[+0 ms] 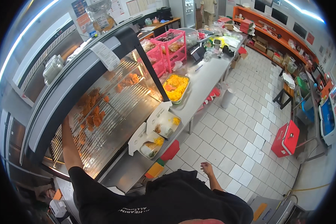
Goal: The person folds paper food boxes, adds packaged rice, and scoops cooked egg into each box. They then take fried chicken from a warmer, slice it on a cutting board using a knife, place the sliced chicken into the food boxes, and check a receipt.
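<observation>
My left arm reaches into a glass-fronted food warmer, where pieces of orange-brown fried chicken [95, 117] lie on a wire rack [117, 100]. The far end of that arm, with my left hand [66, 122], is partly hidden behind the warmer's dark curved frame [44, 128], so its fingers do not show clearly. Away from the counter, my right hand [205, 168] hangs over the tiled floor with loosely bent fingers and nothing visible in it. Two open takeaway boxes [153, 149] [164, 125] with yellow rice and other food stand beside the warmer.
A metal tray of yellow rice [176, 87] sits on the steel counter [201, 80], beside pink racks [173, 48]. A printed slip [105, 56] hangs on the warmer's top. Across the tiled floor are a red cool box [285, 139] and orange shelves [272, 33]. Someone stands at the back [208, 11].
</observation>
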